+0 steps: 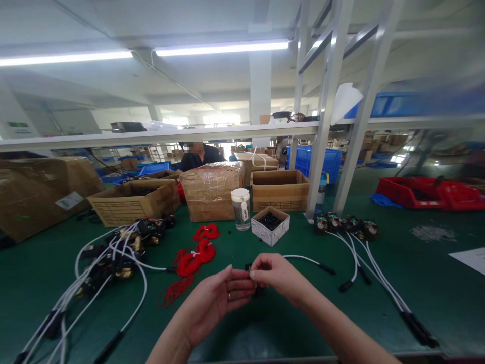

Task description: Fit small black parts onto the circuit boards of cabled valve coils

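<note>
Above the front of the green table, my two hands meet at a small dark part [258,291], mostly hidden behind my fingers. My left hand [223,296] has its palm turned up and its fingers stretched toward that part, the thumb apart; a ring is on one finger. Thumb and fingertips of my right hand [273,273] pinch together at the part's top, on something too small to make out. A white cable [303,258] with a black end comes out to the right behind my right hand and seems to belong to the part.
Cabled units [129,253] pile up at left, beside red wire bundles [195,258]. A small box of black pieces [271,233], a lidded bottle [241,210] and cardboard boxes [212,194] stand behind. More cabled units [344,225], red bins [413,194] and metal posts [322,126] are right. A person [200,154] sits beyond.
</note>
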Demonstrator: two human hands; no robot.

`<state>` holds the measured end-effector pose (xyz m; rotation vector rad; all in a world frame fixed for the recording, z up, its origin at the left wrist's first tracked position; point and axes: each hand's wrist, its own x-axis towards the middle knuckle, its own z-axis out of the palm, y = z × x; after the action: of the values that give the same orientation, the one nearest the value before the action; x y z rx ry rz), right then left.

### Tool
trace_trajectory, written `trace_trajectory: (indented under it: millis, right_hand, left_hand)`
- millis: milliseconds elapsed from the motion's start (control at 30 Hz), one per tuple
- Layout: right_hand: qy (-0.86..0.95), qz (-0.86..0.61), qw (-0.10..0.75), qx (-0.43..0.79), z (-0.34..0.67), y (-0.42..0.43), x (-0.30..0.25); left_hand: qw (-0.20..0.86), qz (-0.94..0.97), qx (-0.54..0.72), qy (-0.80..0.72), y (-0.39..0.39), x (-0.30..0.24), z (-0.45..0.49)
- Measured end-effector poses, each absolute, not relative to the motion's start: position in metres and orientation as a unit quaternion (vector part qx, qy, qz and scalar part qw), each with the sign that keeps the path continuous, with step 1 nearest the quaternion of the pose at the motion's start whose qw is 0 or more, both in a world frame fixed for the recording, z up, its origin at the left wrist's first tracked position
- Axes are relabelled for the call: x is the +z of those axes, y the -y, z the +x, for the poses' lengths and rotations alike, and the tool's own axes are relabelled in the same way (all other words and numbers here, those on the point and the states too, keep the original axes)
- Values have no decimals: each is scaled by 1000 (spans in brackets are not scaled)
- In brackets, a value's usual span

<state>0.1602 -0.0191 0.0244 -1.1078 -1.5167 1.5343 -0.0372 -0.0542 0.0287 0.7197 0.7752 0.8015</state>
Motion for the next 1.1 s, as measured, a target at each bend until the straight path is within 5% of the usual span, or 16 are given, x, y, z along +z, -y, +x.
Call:
trace_trajectory:
  millis: [167, 567, 1100]
  right_hand:
    - [596, -449, 345, 570, 170, 16, 10]
    - [684, -462, 383, 413, 187, 38, -24]
    - [758, -468, 375, 255, 175, -1, -26]
  left_hand:
    - [718, 382, 389, -432, 56, 19, -23]
    - [328, 652, 365, -578, 59, -20, -11]
    - [295, 649, 394, -581, 16, -25, -18]
